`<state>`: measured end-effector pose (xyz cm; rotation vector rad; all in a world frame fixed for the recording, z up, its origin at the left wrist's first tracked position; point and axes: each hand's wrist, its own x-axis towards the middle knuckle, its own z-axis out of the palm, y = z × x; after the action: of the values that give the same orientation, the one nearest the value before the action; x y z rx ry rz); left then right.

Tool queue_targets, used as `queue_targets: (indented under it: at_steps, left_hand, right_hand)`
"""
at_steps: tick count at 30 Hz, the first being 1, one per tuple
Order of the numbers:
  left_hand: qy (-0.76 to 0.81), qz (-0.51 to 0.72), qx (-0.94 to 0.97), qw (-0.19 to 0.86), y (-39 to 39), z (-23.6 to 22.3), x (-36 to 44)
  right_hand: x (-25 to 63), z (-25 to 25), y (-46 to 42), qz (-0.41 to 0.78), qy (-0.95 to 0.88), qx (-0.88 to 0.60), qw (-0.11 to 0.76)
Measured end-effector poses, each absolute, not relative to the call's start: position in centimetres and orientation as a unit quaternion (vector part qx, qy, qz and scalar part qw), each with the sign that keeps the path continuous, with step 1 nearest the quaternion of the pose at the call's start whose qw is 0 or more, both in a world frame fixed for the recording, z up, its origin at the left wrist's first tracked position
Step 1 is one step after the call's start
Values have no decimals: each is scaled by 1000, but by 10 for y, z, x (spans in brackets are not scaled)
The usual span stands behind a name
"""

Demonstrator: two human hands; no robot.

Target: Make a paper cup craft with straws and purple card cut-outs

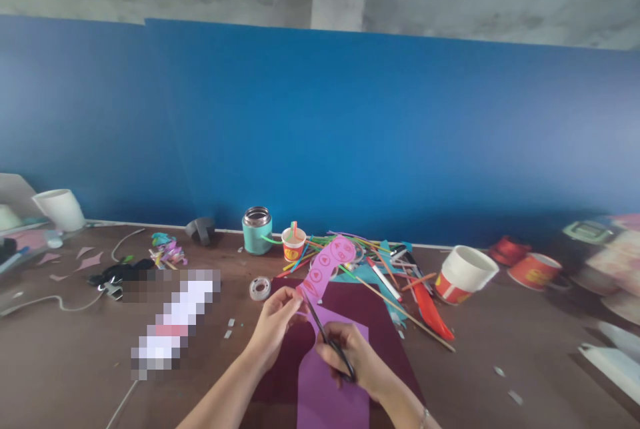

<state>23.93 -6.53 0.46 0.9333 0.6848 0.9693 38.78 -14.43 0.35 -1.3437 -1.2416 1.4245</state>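
My left hand [277,322] pinches the near end of a pink paper strip [325,270], which has red circles drawn along it and a rounded top. In my right hand [345,357] is a pair of black-handled scissors [323,327], its blades pointing up and left to the strip's edge beside my left fingertips. Whether the blades are apart cannot be made out. Below both hands lies a larger purple paper sheet [333,397] with a curved cut edge, on top of a dark maroon board [280,375].
Behind the strip lie colourful pipe cleaners [345,237], a red-white marker [384,279] and a wooden stick [410,315]. A tape roll [260,289], a teal jar [257,232] and a small paper cup [293,244] stand left of it. Stacked paper cups [463,275] stand right.
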Motion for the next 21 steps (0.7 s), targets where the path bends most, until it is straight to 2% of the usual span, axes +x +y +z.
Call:
queue_targets:
  at_steps: [21]
  left_hand:
    - [277,420,411,760,-69,5,240]
  right_hand:
    - [387,4,-144,589,-466,-507,423]
